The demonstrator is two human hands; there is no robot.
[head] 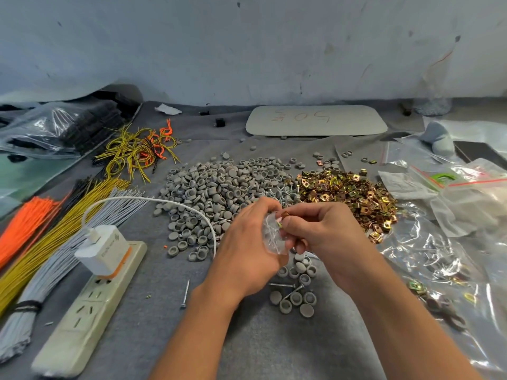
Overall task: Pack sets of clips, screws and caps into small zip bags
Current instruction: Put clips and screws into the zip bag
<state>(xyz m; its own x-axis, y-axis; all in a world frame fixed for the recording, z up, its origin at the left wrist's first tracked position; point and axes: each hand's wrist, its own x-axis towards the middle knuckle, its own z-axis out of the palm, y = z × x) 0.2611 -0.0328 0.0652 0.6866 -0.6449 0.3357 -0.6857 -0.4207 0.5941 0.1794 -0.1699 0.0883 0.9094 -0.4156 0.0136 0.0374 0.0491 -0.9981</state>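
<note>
**Clip at the bag mouth**

The left hand [247, 242] pinches a clear bag [270, 238] above loose caps [297, 297]. The right hand [326, 231] pinches a brass clip [285, 214] at its mouth. If the mouth collapses, the clip could snag and drop.

Red handwriting on white oval board [315, 120], upside down, roughly "505", uncertain. Grey print on charger [103, 249] unreadable.

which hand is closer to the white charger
Left. The left hand, holding the zip bag, is right of the white charger; the right hand, pinching a clip, is farther right beyond the bag.
</note>
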